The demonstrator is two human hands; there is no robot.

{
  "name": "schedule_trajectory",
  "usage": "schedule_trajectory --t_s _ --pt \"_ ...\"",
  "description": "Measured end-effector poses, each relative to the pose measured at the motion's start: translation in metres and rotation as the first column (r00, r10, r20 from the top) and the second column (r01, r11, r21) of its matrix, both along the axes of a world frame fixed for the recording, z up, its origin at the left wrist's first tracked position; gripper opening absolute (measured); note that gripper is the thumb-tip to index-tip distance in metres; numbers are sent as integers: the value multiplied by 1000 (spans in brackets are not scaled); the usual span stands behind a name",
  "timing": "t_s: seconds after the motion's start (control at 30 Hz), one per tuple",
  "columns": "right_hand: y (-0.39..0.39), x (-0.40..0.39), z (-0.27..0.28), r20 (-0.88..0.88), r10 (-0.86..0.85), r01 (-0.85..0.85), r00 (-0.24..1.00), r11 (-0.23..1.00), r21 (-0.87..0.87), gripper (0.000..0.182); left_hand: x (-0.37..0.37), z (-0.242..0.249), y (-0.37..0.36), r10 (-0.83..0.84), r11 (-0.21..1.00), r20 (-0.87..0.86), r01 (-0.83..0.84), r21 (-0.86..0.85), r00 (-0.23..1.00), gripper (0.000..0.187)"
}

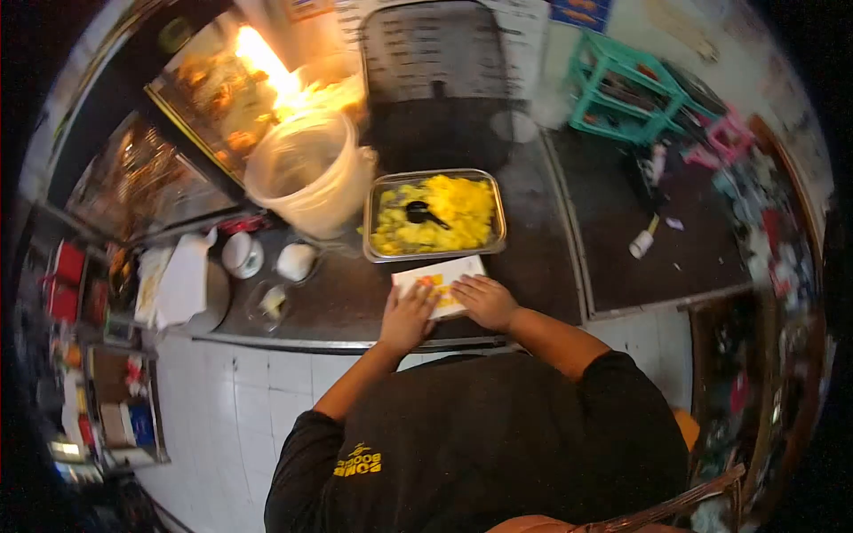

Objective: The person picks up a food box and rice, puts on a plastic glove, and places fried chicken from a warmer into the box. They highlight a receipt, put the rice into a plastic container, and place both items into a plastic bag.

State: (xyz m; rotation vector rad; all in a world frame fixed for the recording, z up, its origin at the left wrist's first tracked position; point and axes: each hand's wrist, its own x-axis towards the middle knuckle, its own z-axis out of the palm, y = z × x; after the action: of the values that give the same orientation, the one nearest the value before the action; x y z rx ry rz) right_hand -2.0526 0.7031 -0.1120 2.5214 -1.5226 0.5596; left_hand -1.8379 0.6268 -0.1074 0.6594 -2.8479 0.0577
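Note:
Both of my hands rest on a small white box with yellow and orange print [464,267] at the counter's front edge. My left hand [410,316] lies over the box's left part, fingers spread. Across its right part lies my right hand [485,302], its fingers stretched out. Just beyond the box stands a metal tray [435,258] of yellow chopped food [458,200], with a black scoop [426,215] lying in it. The box's underside is hidden.
A large translucent bucket [306,178] stands left of the tray. Nearer are a round white container [296,262], a small clear cup [269,304] and a white lid [243,255]. A green plastic rack [622,126] is at the back right.

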Motion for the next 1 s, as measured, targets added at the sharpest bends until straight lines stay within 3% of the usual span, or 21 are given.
schedule_trajectory --t_s 0.1,0.13,0.2,0.23,0.27,0.33,0.43,0.53,0.57,0.67,0.8,0.87,0.9,0.93,1.0 --pt "15 -10 3 -36 -104 107 994 990 93 45 -11 15 21 280 943 -145 -243 228 949 58" --pt "22 -14 4 -74 -134 143 988 980 135 45 -18 10 22 337 905 -268 -232 356 902 59" --pt "37 -21 10 -109 -200 217 974 959 180 46 -31 -11 28 494 787 -448 -164 595 745 59" --pt "45 -25 14 -105 -240 256 965 948 188 46 -43 -21 31 639 523 -426 43 851 641 58" --pt "52 -31 15 -101 -279 294 955 935 196 47 -49 -29 33 689 363 -359 129 923 629 55" --pt "64 -50 10 -76 -265 275 961 930 245 51 -65 -44 36 737 332 -422 262 906 527 45" --pt "76 -84 10 -77 -245 257 966 936 239 54 -75 -57 35 388 746 -587 132 653 711 41" --pt "85 -123 14 -108 -202 224 973 936 271 57 -103 -43 48 195 813 -526 164 558 828 41" --pt "88 -137 18 -117 -183 209 976 937 279 58 -108 -23 61 91 965 -247 -24 262 965 43" --pt "96 -175 14 -119 -120 150 986 947 284 60 -146 -19 77 -10 1000 -128 9 -7 992 44" --pt "99 -231 25 6 -93 90 996 974 207 59 -211 -25 85 -69 998 -98 69 -12 993 47" --pt "88 -287 91 -7 -363 344 932 876 337 45 -239 -27 88 -59 997 -160 52 -47 985 44" --pt "85 -336 72 102 -494 487 863 869 84 46 -251 -21 91 -45 999 -178 42 -24 983 42" --pt "87 -391 47 246 -573 615 782 773 -155 46 -262 -14 93 -28 1000 -191 28 1 981 41" --pt "90 -473 38 168 -859 858 483 426 -287 44 -285 -3 98 -5 994 -253 31 101 967 39"
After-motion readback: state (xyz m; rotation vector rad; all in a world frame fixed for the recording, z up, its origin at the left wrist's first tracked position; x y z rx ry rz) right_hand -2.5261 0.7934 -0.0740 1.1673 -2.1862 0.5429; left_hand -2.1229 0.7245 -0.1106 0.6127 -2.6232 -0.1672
